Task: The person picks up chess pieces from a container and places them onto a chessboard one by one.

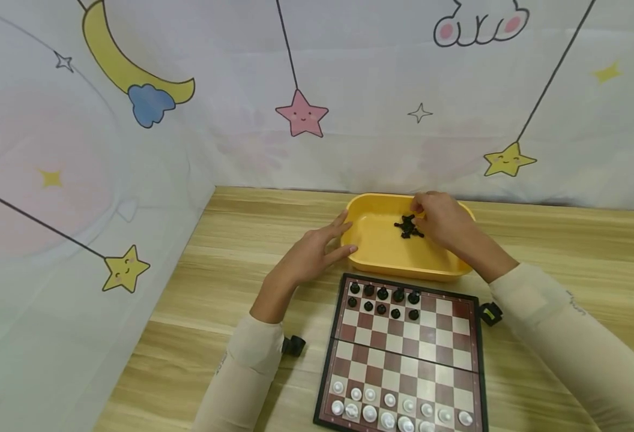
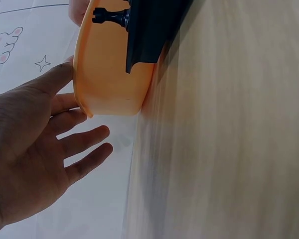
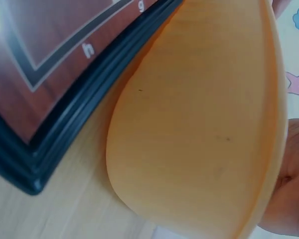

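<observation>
At the left end of the yellow, rounded-rectangular plastic tray (image 1: 373, 240), the person's left hand (image 1: 314, 252) touches the rim with fingers loosely spread, two of them free of it; so light a touch might let the tray slide or turn if pushed from the other side. Just beside the tray, on its near side, lies a flat, black-framed chessboard (image 1: 397, 345) of red-brown and cream squares; a tray nudged that way could bump the frame and topple the small, glossy black chess pieces (image 1: 381, 308) standing in two short rows toward the tray. The white chess pieces (image 1: 389, 400), in two rows far from the tray, seem less exposed. Inside the tray, right of its middle, loose black chess pieces (image 1: 405, 228) lie heaped beside the fingertips of the right hand (image 1: 446, 219), which reaches over the tray's right part with bent fingers; whether they pinch a piece cannot be told. Because the pieces are small and crowded, two could come up together or one slip away. The pale, wood-grained surface (image 1: 257, 240) extends to the left and right of the tray. Behind the tray hangs a whitish, cloth-like backdrop (image 1: 241, 150), printed with a yellow crescent moon (image 1: 111, 51) up to its left, a smiling pink star (image 1: 302, 114) above its left part, and a yellow star (image 1: 508, 160) up to its right.
</observation>
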A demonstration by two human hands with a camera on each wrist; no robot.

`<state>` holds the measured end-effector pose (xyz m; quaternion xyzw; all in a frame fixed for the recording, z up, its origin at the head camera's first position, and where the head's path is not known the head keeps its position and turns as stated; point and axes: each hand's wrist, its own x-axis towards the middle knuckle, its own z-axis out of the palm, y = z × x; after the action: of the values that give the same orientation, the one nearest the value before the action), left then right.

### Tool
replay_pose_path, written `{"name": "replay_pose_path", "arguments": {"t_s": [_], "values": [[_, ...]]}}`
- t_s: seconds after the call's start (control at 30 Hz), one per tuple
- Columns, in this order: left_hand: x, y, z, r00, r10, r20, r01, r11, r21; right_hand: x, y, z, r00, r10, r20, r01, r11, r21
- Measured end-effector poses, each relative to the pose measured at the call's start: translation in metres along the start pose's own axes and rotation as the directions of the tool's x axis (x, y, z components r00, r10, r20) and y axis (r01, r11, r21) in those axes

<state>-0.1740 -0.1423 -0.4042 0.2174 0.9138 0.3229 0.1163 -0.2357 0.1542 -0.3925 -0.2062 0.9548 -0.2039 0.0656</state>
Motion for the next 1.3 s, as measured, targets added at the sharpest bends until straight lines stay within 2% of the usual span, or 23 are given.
{"name": "replay_pose_path", "arguments": {"t_s": [0.37, 0.63, 0.83, 1.03, 1.3], "values": [[0.001, 0.002, 0.0, 1.0, 0.019, -0.007, -0.019, 1.0, -0.017, 0.0, 0.007, 0.001, 1.0, -0.026, -0.017, 0.026, 1.0, 0.015], [0.002, 0.004, -0.002, 1.0, 0.022, -0.006, -0.023, 1.0, -0.009, -0.008, 0.008, -0.01, 0.999, 0.008, -0.031, -0.007, 0.999, 0.037], [0.003, 0.005, -0.004, 0.999, 0.031, -0.015, -0.031, 0.999, -0.009, -0.02, 0.009, -0.019, 0.997, 0.021, -0.072, -0.016, 0.998, 0.068], [0.001, 0.003, -0.002, 1.0, 0.008, -0.004, -0.008, 1.0, -0.019, -0.035, 0.004, -0.026, 0.995, 0.005, -0.096, 0.003, 0.997, 0.083], [0.0, 0.001, -0.001, 1.0, 0.02, 0.0, -0.02, 1.0, -0.015, -0.061, -0.003, -0.036, 0.993, -0.011, -0.118, 0.021, 0.997, 0.081]]}}
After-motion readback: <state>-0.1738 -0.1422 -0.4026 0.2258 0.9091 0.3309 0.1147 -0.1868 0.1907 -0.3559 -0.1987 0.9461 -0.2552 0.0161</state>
